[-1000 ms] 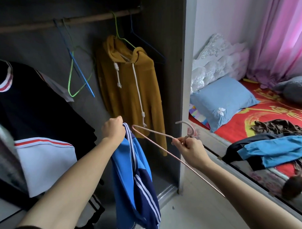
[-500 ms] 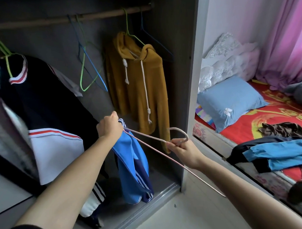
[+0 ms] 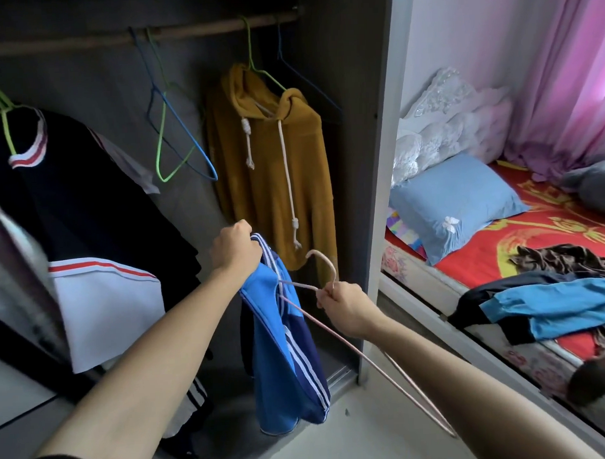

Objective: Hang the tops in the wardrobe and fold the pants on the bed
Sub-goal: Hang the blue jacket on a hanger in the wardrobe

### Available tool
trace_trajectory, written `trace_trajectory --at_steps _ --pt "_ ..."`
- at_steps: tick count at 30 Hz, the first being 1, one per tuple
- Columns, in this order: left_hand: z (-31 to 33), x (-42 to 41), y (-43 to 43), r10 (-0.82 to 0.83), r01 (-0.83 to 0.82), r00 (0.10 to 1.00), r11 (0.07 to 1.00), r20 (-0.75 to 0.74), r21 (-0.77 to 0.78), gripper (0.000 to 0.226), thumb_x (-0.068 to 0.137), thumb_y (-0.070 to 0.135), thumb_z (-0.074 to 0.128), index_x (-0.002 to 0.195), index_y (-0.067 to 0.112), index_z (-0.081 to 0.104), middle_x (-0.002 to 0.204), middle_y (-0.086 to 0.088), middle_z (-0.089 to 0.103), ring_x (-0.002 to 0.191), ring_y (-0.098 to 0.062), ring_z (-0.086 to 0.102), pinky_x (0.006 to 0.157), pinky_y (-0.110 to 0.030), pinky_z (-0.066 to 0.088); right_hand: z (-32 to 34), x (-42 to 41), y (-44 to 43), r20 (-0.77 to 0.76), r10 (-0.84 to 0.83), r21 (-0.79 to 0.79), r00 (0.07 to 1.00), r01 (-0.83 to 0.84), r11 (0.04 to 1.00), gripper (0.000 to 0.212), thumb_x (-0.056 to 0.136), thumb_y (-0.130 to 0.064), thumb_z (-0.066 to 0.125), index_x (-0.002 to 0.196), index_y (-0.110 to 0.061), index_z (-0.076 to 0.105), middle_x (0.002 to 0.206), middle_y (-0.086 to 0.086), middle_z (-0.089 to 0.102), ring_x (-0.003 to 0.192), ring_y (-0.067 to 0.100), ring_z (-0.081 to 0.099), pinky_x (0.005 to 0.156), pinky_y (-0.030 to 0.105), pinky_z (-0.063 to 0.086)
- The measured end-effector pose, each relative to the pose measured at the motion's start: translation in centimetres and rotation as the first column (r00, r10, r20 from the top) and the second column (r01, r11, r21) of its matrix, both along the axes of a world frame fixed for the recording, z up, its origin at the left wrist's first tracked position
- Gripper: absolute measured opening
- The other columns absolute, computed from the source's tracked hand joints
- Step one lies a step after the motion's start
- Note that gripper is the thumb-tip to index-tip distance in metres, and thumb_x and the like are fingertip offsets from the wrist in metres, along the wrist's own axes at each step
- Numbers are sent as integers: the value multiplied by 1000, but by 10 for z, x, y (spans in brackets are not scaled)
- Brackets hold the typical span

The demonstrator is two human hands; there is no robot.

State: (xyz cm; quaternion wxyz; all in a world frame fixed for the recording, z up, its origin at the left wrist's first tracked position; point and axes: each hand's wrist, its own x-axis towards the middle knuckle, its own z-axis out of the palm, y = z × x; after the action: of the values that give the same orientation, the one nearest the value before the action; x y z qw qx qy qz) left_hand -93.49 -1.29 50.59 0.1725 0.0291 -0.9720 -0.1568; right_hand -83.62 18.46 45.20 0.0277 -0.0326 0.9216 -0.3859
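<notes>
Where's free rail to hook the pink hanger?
Widest bare stretch of rail lies between the empty blue and green hangers and the mustard hoodie. Rail left of them, toward the black jacket, also looks bare. Right end is crowded: hoodie's hanger and a dark-blue hanger by the side panel.

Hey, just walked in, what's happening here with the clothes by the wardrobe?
A person at the open wardrobe is putting a blue striped top on a pink hanger. The left hand grips the top's upper end; the right hand pinches the hanger just below its hook, one arm reaching into the top. The top is not yet on the rail. A mustard hoodie already hangs there; more clothes lie on the bed.
</notes>
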Motion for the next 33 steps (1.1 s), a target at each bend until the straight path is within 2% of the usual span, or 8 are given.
trace_trajectory --at_steps 3,6,11,16,21,25,29,33 --pt "0 2 2 -26 33 998 991 55 -133 21 89 14 53 106 13 64 105 -16 67 95 -38 62 75 -38 48 -2 -2 -1 -156 -233 -275 960 185 944 33 104 -32 45 77 -22 61 69 -5 65 57 10 60 55 28 49" --pt "5 7 7 -129 136 989 986 72 -100 25 98 21 45 108 11 67 105 -16 68 97 -39 62 77 -38 48 -8 -2 -2 -190 -213 -337 958 140 931 32 104 -35 45 78 -23 60 63 -9 61 53 3 59 47 16 42" --pt "28 23 29 -326 339 933 938 -153 73 26 96 14 47 91 8 73 86 -9 72 82 -27 66 61 -27 44 -31 -24 1 180 -120 -74 976 135 988 37 102 -35 46 92 -11 72 83 4 68 63 14 59 56 26 46" --pt "32 39 36 -487 495 798 866 -354 -76 11 87 20 64 92 21 74 88 2 67 79 -22 64 59 -31 50 2 -47 15 25 -346 -407 938 326 853 44 99 -39 51 79 -7 73 77 11 70 66 17 60 67 38 50" --pt "39 20 34 -576 597 791 800 -206 55 12 92 17 55 87 8 62 141 -6 51 136 -21 38 111 -32 25 40 -57 34 -238 -301 -495 923 152 856 48 101 -37 45 61 -20 65 58 10 61 51 10 51 52 28 40" --pt "55 10 38 -635 644 764 761 -113 80 13 87 20 56 92 9 50 114 -3 60 120 -21 46 118 -44 18 55 -63 48 -368 -321 -516 873 95 851 49 98 -38 44 56 -25 67 52 6 58 46 7 46 46 25 37" --pt "61 8 44 -637 634 770 769 -28 -80 46 76 37 70 97 28 30 100 6 46 100 -12 37 102 -35 26 65 -66 60 -438 -285 -427 852 82 901 46 95 -47 39 64 -37 71 56 2 64 49 14 55 51 37 46" --pt "57 4 55 -587 586 809 809 -15 -54 23 90 24 57 100 30 37 103 7 55 107 -22 48 85 -40 26 67 -66 66 -477 -223 -130 850 183 975 63 93 -70 28 70 -30 71 54 -5 59 52 12 56 54 40 50"
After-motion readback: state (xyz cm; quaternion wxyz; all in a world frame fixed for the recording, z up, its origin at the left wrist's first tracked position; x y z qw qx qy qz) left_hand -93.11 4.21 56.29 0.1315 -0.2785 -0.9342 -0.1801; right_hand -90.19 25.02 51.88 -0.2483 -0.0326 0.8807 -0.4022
